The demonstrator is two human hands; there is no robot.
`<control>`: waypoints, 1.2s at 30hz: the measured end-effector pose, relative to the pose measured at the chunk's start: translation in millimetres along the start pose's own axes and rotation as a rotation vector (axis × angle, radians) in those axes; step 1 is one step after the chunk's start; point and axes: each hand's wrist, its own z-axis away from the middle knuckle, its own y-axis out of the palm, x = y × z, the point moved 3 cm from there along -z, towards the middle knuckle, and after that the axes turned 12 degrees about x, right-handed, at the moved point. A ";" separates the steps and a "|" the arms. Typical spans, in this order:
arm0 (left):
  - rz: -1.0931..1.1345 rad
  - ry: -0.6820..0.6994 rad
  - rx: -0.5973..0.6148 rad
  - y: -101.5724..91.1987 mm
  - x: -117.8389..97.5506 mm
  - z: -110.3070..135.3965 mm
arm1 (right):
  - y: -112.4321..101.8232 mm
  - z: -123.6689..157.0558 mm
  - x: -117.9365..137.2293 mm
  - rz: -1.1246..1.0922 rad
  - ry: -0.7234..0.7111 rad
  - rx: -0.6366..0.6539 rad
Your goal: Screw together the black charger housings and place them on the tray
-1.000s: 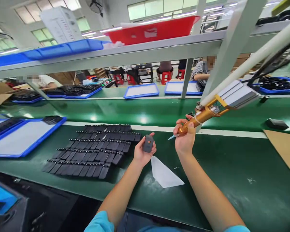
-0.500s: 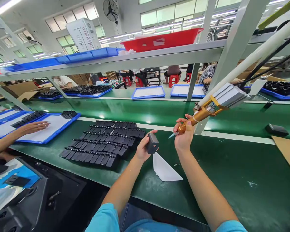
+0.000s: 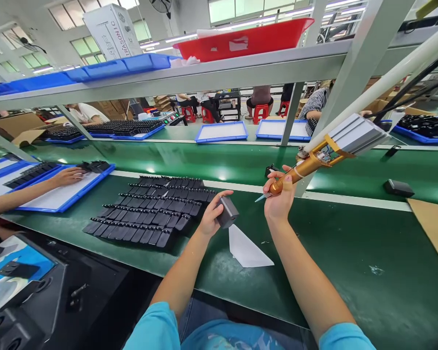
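Observation:
Just left of centre, my left hand (image 3: 212,214) grips a small black charger-like block (image 3: 228,213), its fingers closed around one side. My right hand (image 3: 280,198) is wrapped around a gold-coloured, pen-like tool (image 3: 295,171) with a pale blue pointed tip (image 3: 260,198). The tip points left toward the block, with a gap between them. Beneath the block, a white sheet of paper (image 3: 250,249) lies on the green worktop (image 3: 336,272). Several rows of similar black blocks (image 3: 149,209) lie left of my left hand.
A co-worker's hand (image 3: 70,176) touches black pieces in a blue-rimmed tray (image 3: 63,206) at the left. The tool hangs from a white pole (image 3: 397,80). A black block (image 3: 398,187) and cardboard (image 3: 432,226) are at the right. A metal shelf (image 3: 222,78) crosses overhead.
My left hand has turned the block, so its orange-marked port no longer shows. The co-worker's hand has reached the black pieces in the tray. A small black item now shows behind my right hand.

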 end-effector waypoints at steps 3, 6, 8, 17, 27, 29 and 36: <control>-0.022 0.013 0.015 -1.3 -1.2 -0.7 | -1.1 -0.7 -0.9 0.018 0.006 -0.005; -0.018 0.034 0.047 -2.1 -0.9 -0.5 | -1.2 -0.7 -1.5 0.035 0.016 -0.010; -0.027 0.045 0.058 -3.1 0.2 0.4 | -0.6 -0.4 -1.3 0.036 0.024 -0.011; -0.196 0.057 0.074 -6.7 -3.0 3.0 | 2.2 0.4 0.9 0.047 0.026 -0.011; -1.758 -0.142 -0.059 -11.1 -5.3 40.4 | -3.3 -2.8 1.7 0.039 0.023 -0.028; -1.886 -0.197 -0.091 -20.1 2.2 51.1 | -4.3 -3.5 2.3 0.038 0.023 -0.037; -2.056 -0.345 -0.277 -36.7 -1.6 44.4 | -0.5 -2.9 -1.1 0.012 0.020 -0.008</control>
